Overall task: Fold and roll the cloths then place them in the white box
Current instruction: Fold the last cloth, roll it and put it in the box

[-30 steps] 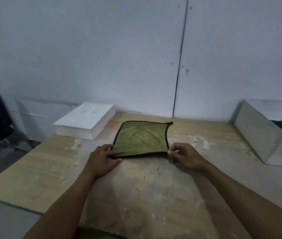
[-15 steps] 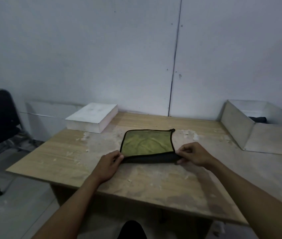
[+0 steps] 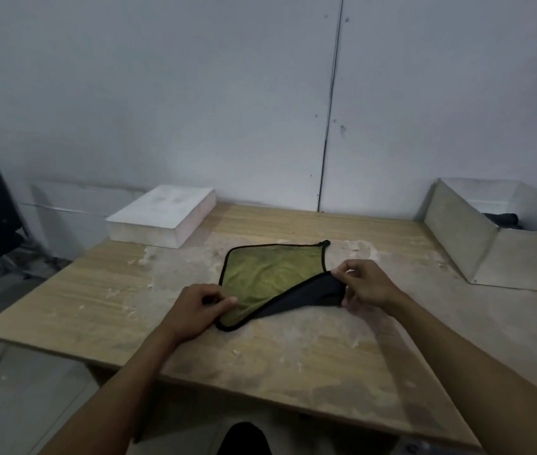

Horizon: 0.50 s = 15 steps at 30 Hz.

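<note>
With the cloth [image 3: 267, 274] flat on the table [image 3: 96, 290], its near-right corner pinched by the right hand [image 3: 363, 284] and its near-left edge by the left hand [image 3: 195, 310], a crooked fold was risked by uneven lifting.

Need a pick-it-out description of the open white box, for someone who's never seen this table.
Start at the worn wooden table and go to its far right corner. There sits the open white box, with tall walls and something dark inside. The white block at the far left is solid, with a closed flat top.

R hand [image 3: 367, 284] lifts green cloth [image 3: 267, 277] corner; L hand [image 3: 196, 308] pinches.
</note>
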Each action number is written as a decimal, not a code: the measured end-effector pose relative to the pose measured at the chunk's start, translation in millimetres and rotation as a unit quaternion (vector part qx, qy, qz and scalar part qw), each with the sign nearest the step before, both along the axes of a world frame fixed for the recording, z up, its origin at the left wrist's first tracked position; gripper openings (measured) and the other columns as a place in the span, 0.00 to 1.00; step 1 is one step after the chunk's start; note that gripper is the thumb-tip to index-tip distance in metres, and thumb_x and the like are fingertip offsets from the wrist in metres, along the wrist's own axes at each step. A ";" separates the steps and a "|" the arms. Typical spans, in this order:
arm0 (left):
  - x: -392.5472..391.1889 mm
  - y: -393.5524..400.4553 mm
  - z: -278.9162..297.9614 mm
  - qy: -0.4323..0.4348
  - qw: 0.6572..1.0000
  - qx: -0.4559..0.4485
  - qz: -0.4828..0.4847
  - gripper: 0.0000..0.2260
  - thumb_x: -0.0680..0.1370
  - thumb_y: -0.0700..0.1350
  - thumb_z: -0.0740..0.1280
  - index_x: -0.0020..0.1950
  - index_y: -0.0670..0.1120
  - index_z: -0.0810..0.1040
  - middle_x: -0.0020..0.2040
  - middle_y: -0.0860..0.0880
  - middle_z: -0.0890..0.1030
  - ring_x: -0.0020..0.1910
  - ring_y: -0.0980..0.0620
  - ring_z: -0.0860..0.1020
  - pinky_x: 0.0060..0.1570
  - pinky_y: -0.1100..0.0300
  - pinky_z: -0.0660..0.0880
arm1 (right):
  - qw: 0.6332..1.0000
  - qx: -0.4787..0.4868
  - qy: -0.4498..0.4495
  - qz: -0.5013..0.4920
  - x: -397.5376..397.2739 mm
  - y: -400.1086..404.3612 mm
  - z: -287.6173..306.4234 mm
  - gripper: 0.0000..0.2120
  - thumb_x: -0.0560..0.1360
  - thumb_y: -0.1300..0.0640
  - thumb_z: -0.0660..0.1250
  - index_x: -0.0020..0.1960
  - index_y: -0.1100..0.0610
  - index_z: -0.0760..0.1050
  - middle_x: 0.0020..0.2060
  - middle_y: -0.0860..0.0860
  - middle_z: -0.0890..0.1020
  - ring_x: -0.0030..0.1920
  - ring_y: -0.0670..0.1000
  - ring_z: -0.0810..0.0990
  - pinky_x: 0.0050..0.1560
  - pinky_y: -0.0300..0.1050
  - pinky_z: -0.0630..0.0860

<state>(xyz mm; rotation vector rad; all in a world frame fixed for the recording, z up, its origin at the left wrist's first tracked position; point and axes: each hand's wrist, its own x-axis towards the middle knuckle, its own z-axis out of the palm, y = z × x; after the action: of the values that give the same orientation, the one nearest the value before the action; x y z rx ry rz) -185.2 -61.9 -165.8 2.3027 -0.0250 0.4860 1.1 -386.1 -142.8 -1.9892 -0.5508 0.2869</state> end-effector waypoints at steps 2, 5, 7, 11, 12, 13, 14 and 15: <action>1.9 0.6 0.8 0.017 0.999 0.043 -0.012 0.15 0.65 0.67 0.76 0.45 0.60 0.84 0.43 0.63 0.83 0.45 0.63 0.80 0.42 0.70 0.73 | 1.000 0.002 -0.014 0.007 8.9 6.1 -2.0 0.12 0.82 0.52 0.69 0.46 0.60 0.80 0.33 0.59 0.85 0.27 0.58 0.83 0.28 0.45 0.78; 1.4 0.1 -2.0 -0.009 0.981 0.195 -0.007 0.19 0.66 0.68 0.74 0.52 0.62 0.84 0.47 0.71 0.79 0.47 0.65 0.78 0.47 0.69 0.74 | 1.000 -0.007 -0.023 0.005 20.2 14.0 -6.2 0.12 0.82 0.52 0.68 0.45 0.59 0.80 0.30 0.56 0.84 0.25 0.55 0.80 0.27 0.42 0.75; -1.5 0.0 -5.5 -0.051 0.964 0.260 0.014 0.13 0.70 0.58 0.72 0.53 0.58 0.85 0.46 0.64 0.84 0.44 0.59 0.81 0.42 0.61 0.78 | 1.000 -0.005 -0.022 -0.001 27.0 17.1 -7.9 0.12 0.82 0.51 0.69 0.43 0.57 0.80 0.28 0.54 0.82 0.24 0.54 0.79 0.26 0.41 0.73; -9.8 -0.8 -16.3 -0.097 0.948 0.300 0.033 0.16 0.72 0.50 0.70 0.60 0.52 0.84 0.48 0.55 0.87 0.40 0.54 0.85 0.38 0.60 0.81 | 1.000 -0.006 -0.026 0.001 36.2 21.2 -13.7 0.13 0.82 0.51 0.68 0.43 0.58 0.79 0.27 0.54 0.81 0.24 0.54 0.78 0.25 0.42 0.73; -10.2 -1.4 -17.9 -0.097 0.948 0.300 0.041 0.17 0.73 0.49 0.68 0.61 0.52 0.83 0.48 0.54 0.87 0.40 0.53 0.84 0.39 0.60 0.80 | 1.000 -0.004 -0.025 0.003 36.9 21.3 -15.1 0.13 0.82 0.51 0.68 0.43 0.58 0.79 0.28 0.56 0.82 0.24 0.54 0.78 0.26 0.43 0.73; -8.8 -1.7 -18.9 -0.091 0.953 0.283 0.054 0.16 0.75 0.49 0.67 0.61 0.51 0.82 0.48 0.53 0.87 0.40 0.53 0.84 0.40 0.59 0.80 | 1.000 -0.002 -0.024 0.005 37.4 21.7 -16.3 0.13 0.82 0.51 0.68 0.43 0.57 0.80 0.30 0.57 0.83 0.26 0.53 0.79 0.27 0.43 0.74; -6.0 -1.4 -19.4 -0.081 0.964 0.244 0.067 0.14 0.77 0.48 0.66 0.62 0.50 0.82 0.48 0.51 0.86 0.41 0.52 0.83 0.42 0.57 0.80 | 1.000 -0.001 -0.028 0.002 38.0 22.1 -17.7 0.13 0.82 0.50 0.68 0.43 0.57 0.80 0.32 0.57 0.84 0.28 0.52 0.80 0.29 0.44 0.75; -1.3 -1.4 -19.1 -0.069 0.976 0.193 0.077 0.12 0.79 0.46 0.65 0.61 0.50 0.81 0.47 0.50 0.84 0.42 0.52 0.81 0.43 0.56 0.79 | 0.999 0.000 -0.039 -0.006 39.4 22.8 -18.6 0.12 0.82 0.51 0.69 0.42 0.56 0.81 0.33 0.56 0.85 0.31 0.50 0.81 0.32 0.43 0.76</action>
<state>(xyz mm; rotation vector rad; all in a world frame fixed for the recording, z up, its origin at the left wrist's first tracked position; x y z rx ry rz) -186.4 -63.4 -184.9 2.6591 -0.0094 0.7787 40.5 -363.3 -161.4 -2.0105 -0.5875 0.2033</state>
